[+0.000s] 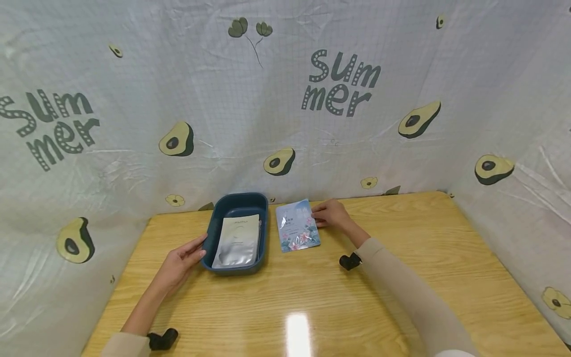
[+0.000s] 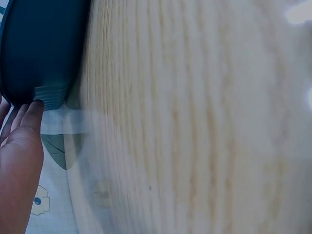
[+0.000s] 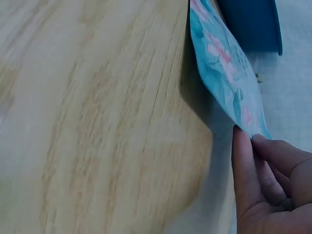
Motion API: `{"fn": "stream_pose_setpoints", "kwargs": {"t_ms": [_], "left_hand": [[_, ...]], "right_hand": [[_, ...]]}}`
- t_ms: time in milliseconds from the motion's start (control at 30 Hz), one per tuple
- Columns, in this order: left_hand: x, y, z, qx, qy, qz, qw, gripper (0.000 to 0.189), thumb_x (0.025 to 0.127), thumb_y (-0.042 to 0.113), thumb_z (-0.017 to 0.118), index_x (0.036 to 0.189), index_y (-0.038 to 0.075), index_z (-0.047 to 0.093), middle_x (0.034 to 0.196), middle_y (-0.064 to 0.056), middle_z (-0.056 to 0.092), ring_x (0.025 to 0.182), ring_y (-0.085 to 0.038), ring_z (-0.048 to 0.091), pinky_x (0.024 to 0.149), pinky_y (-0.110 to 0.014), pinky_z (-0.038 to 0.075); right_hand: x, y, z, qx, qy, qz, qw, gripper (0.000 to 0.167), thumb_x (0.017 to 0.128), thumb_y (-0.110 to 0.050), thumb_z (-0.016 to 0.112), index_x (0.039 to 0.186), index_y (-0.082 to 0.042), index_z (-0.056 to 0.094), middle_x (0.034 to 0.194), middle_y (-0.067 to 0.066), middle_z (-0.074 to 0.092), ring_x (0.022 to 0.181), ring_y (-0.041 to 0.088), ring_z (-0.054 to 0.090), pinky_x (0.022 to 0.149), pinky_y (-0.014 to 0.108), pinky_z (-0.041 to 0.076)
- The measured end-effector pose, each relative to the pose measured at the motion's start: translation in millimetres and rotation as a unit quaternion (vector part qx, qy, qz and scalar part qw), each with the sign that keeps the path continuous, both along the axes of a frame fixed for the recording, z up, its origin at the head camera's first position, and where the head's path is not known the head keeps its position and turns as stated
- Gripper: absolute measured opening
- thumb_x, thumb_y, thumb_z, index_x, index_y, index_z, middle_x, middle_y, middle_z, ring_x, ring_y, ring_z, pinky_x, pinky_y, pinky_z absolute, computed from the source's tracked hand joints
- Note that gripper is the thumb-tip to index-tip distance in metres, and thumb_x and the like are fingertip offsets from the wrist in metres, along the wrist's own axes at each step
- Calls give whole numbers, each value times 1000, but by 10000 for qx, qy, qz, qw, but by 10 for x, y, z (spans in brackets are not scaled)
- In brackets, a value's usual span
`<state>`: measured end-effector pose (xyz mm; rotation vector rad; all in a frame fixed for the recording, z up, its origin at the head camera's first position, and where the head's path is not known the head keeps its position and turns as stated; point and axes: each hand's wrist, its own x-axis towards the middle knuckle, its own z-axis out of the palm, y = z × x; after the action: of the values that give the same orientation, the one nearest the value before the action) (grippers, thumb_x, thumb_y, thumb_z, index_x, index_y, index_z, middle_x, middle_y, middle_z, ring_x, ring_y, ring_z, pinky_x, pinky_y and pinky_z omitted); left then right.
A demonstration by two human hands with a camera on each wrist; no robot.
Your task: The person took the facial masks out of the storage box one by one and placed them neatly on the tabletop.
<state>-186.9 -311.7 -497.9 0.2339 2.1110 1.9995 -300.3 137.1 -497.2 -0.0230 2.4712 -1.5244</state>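
Note:
My left hand [image 1: 176,265] is at the left wall of a dark blue plastic bin [image 1: 263,243], its fingertips touching the outside near the rim. Ribs on the bin's wall [image 2: 48,95] show beside the thumb in the left wrist view. Inside the bin lie flat sheet mask packets, the top one [image 1: 238,238] pale cream above and silver below. To the right of the bin, my right hand [image 1: 332,215] pinches the right edge of a light blue sheet mask packet [image 1: 296,225] with pink flowers. In the right wrist view this packet is tilted, thumb and finger at its corner.
The wooden table [image 1: 250,312] reaches back to a white curtain [image 1: 232,99] printed with avocados and lettering. Black wrist mounts [image 1: 350,261] stick out by both sleeves. A bright glare spot lies near the table's front.

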Motion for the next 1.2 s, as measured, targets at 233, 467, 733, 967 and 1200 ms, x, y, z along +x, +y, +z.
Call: {"fn": "stream_pose_setpoints", "kwargs": {"t_ms": [233, 467, 733, 967, 1200], "left_hand": [[5, 17, -3, -31, -7, 49, 10000, 63, 105, 11, 58, 157, -7, 27, 164, -28, 18, 123, 13, 48, 99, -15, 48], [21, 0, 0, 19, 22, 20, 10000, 63, 105, 10, 58, 156, -8, 26, 163, -30, 17, 124, 11, 49, 99, -15, 48], [10, 7, -5, -9, 67, -16, 10000, 63, 105, 10, 57, 156, -9, 26, 164, -30, 16, 124, 13, 48, 99, -15, 48], [-15, 19, -14, 37, 5, -42, 10000, 63, 105, 11, 57, 157, -7, 27, 164, -27, 18, 124, 11, 49, 100, -16, 48], [-2, 8, -18, 62, 52, -15, 10000, 62, 105, 9, 56, 156, -8, 26, 164, -29, 18, 125, 9, 49, 99, -16, 48]], "right_hand": [[6, 20, -57, -491, -383, -308, 9976, 28, 99, -4, 66, 123, 8, 70, 111, 23, 73, 74, 14, 73, 69, 27, 62], [36, -42, -79, -1054, -414, -540, 9921, 27, 97, 0, 66, 122, 10, 69, 111, 26, 72, 72, 13, 73, 71, 30, 63], [5, -83, -87, 60, 336, -338, 9988, 22, 95, -4, 71, 112, 8, 74, 105, 21, 74, 71, 12, 71, 66, 26, 62], [-42, -13, 49, 1009, 1157, 79, 9881, 28, 95, -11, 72, 119, 3, 73, 108, 17, 75, 92, 27, 73, 79, 35, 62], [-101, 61, 136, 301, 1545, 899, 9834, 40, 98, -19, 70, 135, -4, 66, 131, 12, 68, 120, 28, 65, 101, 42, 54]]}}
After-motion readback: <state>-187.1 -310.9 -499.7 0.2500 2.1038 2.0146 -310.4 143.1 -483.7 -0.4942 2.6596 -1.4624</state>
